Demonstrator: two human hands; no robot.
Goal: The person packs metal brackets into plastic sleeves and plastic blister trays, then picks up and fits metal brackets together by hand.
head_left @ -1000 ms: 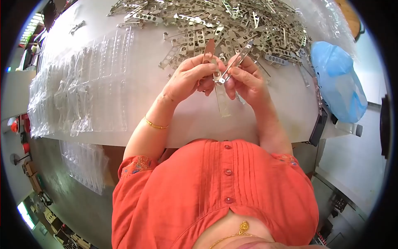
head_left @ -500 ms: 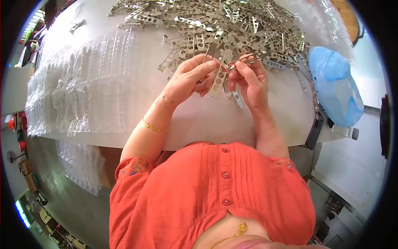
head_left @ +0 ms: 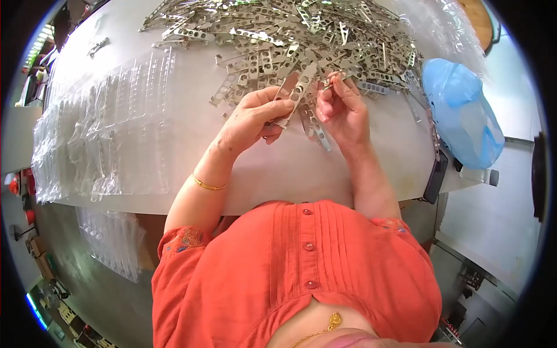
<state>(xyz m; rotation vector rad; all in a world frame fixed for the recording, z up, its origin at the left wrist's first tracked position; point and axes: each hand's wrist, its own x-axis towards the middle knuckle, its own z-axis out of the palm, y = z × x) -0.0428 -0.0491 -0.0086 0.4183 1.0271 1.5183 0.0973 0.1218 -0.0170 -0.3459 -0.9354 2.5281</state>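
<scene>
My left hand (head_left: 250,120) is closed with the thumb pressed on flat metal strips, at least two of them fanned upward. One perforated strip (head_left: 302,88) shows round holes along its length. My right hand (head_left: 349,116) pinches another metal strip (head_left: 343,76) between thumb and fingers; part of it blends into the pile behind. Just beyond both hands spreads a large heap of similar perforated metal strips (head_left: 261,61). Between the hands, a loose strip (head_left: 318,134) lies on the white table (head_left: 290,180), pointing toward me.
Clear plastic blister trays (head_left: 107,136) cover the table's left side, and more trays (head_left: 110,238) sit below its edge. A blue plastic bag (head_left: 464,110) stands at the right, near a dark phone (head_left: 435,178). One small metal piece (head_left: 98,46) lies apart at the upper left.
My hands have moved apart. The strip in my left hand has swung from hanging downward to pointing up beside another. My right hand has turned, its strip now farther from the left hand.
</scene>
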